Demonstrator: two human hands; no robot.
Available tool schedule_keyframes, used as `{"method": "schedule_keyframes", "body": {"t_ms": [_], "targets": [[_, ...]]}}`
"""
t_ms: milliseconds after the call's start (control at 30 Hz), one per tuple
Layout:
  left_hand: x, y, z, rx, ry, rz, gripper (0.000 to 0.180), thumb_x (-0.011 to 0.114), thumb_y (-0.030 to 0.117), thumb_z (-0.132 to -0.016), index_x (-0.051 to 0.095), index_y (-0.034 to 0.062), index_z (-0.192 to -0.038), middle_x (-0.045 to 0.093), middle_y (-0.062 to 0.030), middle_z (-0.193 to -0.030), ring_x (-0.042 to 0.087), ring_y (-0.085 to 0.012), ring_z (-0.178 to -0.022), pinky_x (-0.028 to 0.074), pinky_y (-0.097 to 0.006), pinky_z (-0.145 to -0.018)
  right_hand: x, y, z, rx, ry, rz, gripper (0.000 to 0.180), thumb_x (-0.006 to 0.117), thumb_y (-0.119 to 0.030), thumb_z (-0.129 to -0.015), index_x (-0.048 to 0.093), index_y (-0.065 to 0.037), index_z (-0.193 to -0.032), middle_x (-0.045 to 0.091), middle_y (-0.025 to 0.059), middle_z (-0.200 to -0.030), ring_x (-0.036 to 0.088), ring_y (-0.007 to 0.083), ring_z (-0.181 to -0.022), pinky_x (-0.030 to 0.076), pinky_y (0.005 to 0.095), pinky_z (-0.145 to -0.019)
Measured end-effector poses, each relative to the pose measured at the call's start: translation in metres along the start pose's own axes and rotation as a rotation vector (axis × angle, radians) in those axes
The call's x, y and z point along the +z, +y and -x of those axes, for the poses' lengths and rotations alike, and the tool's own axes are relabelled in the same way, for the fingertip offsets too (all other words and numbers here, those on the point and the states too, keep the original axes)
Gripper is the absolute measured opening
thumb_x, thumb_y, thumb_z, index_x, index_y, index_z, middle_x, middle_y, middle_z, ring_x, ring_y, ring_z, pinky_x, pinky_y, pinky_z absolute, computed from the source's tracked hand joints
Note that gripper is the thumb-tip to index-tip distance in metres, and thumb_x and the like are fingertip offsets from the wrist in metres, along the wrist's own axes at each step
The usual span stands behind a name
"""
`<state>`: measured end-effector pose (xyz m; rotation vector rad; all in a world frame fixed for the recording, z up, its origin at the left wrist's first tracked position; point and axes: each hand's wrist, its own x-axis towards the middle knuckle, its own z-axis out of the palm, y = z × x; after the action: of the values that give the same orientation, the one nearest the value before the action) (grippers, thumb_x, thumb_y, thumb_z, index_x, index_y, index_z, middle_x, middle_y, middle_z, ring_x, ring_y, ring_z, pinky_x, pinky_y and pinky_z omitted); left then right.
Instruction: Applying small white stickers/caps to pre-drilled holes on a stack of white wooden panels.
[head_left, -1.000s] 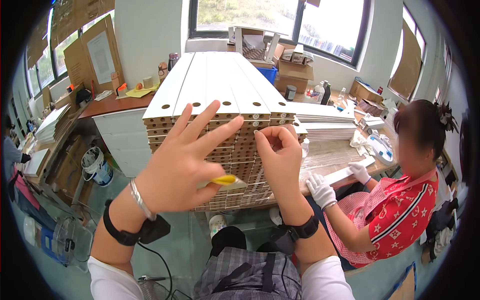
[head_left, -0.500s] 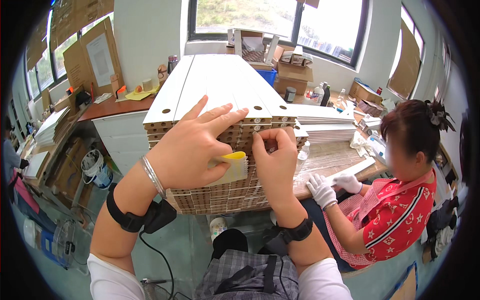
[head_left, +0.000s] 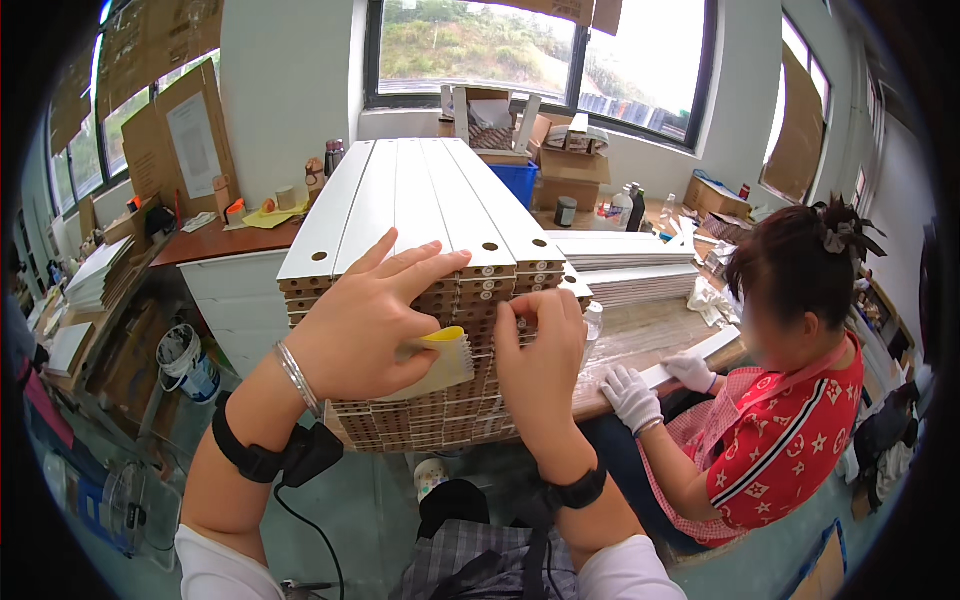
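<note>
A tall stack of long white boards [head_left: 420, 200] stands in front of me, its brown end faces full of round holes. White round pieces [head_left: 487, 284] sit in some of the upper holes toward the right. My left hand [head_left: 360, 330] rests extended fingers on the top board's near end. Its thumb and lower fingers grip a folded sheet [head_left: 445, 370], pale outside and yellow inside, against the end faces. Just right of the sheet, my right hand [head_left: 545, 355] pinches thumb and forefinger together at the end faces. Whatever is between those fingertips is hidden.
To the right, a person in white gloves [head_left: 632, 398] handles a white strip [head_left: 700, 355] at the wooden table [head_left: 640, 320]. More white boards [head_left: 630, 265] lie behind a clear bottle [head_left: 593, 322]. A cabinet [head_left: 235, 300] and a bucket [head_left: 188, 365] stand left.
The view has shifted, so the stack appears lower. My right fingertips have moved slightly down the end faces, and another white round piece shows above them. My left hand keeps hold of the sheet.
</note>
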<state>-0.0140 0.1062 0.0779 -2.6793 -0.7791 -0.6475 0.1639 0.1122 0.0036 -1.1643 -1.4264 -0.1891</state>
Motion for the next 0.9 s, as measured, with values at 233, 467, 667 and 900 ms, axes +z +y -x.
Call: {"method": "schedule_keyframes", "body": {"t_ms": [233,467,667,900], "targets": [[0.004,-0.003,-0.001,-0.003,0.001,-0.001,0.011,0.066,0.014,-0.062,0.068,0.0053,-0.069,0.044,-0.0147,-0.134,0.041,-0.0347,-0.124,0.026,-0.056,-0.104,-0.011,-0.011,0.012,-0.295,-0.007,-0.162,0.015,0.066,-0.005,-0.07,0.057,-0.009,-0.081,0.052,0.0043,-0.081,0.051,0.0227,-0.078,0.035,0.0352,-0.072],[0.003,-0.001,-0.001,-0.015,-0.014,0.0,0.011,0.066,0.014,-0.062,0.068,0.0053,-0.068,0.045,-0.0143,-0.134,0.04,-0.034,-0.125,0.027,-0.056,-0.104,-0.011,-0.012,0.016,-0.363,-0.006,-0.107,0.016,0.067,-0.005,-0.069,0.056,-0.01,-0.079,0.051,0.0045,-0.081,0.051,0.023,-0.077,0.034,0.0351,-0.071],[0.002,-0.001,0.0,-0.011,-0.003,0.014,0.011,0.065,0.014,-0.062,0.067,0.0041,-0.066,0.044,-0.0143,-0.135,0.04,-0.0341,-0.125,0.026,-0.056,-0.105,-0.005,-0.002,0.026,-0.078,-0.103,-0.443,0.012,0.064,0.0,-0.072,0.054,-0.005,-0.077,0.052,0.0067,-0.08,0.052,0.0221,-0.073,0.041,0.0327,-0.068],[0.002,0.0,0.001,-0.013,-0.01,0.015,0.012,0.065,0.014,-0.061,0.066,0.0026,-0.063,0.044,-0.0142,-0.135,0.039,-0.0339,-0.126,0.025,-0.056,-0.105,0.01,0.011,0.01,0.193,-0.07,-0.469,0.007,0.066,-0.003,-0.075,0.06,0.0,-0.075,0.052,0.0077,-0.077,0.052,0.018,-0.069,0.044,0.0293,-0.064]]}}
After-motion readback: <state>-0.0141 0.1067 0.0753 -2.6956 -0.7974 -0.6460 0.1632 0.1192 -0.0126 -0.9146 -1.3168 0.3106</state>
